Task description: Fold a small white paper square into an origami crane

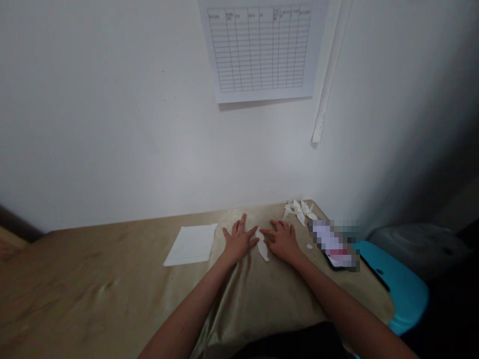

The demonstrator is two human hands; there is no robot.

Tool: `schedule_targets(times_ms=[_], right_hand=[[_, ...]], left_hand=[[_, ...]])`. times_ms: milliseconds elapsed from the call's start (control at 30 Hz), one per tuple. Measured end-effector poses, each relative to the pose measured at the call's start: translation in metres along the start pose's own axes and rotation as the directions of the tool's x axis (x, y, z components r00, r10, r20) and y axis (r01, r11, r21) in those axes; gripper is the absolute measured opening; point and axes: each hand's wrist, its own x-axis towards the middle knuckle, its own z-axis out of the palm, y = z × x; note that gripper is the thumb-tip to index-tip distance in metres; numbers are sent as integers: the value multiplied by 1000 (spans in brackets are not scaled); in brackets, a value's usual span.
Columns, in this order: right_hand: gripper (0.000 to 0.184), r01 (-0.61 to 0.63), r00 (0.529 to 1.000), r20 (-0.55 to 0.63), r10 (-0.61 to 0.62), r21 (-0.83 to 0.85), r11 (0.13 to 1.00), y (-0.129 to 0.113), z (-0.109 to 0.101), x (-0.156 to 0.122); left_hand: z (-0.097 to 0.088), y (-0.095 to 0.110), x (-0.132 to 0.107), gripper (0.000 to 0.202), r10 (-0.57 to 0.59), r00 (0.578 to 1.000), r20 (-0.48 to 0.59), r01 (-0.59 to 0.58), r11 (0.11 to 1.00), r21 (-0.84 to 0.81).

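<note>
A narrow strip of white paper (263, 247), pointed toward its lower end, lies on the tan cloth between my hands. My left hand (238, 241) rests on the cloth with fingers spread, thumb and index fingertips at the strip's left edge. From the other side, my right hand (281, 240) lies with its fingers apart, the index fingertip touching or close to the strip's upper right edge. Left of my left hand is a stack of lined white paper (192, 244). Several folded white paper pieces (299, 210), shaped like small cranes, sit beyond my right hand.
A phone (333, 244) with a blurred screen lies to the right, beside a small paper scrap (309, 246). A turquoise chair (406, 284) stands at the table's right edge. The table (93, 279) meets a white wall bearing a printed chart (262, 55).
</note>
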Motion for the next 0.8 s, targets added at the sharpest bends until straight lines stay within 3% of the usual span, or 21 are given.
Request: schedule_targets(times_ms=[367, 700, 800], right_hand=[[40, 12, 1000, 4, -11, -18, 1000, 1, 0, 1], [21, 36, 999, -13, -35, 115, 993, -1, -3, 0], [18, 55, 998, -40, -50, 127, 990, 1, -3, 0]], left_hand=[[1, -3, 0, 62, 17, 1000, -25, -18, 1000, -11], [-8, 0, -7, 37, 5, 997, -80, -14, 994, -112], [-9, -1, -6, 39, 12, 998, -65, -20, 992, -125]])
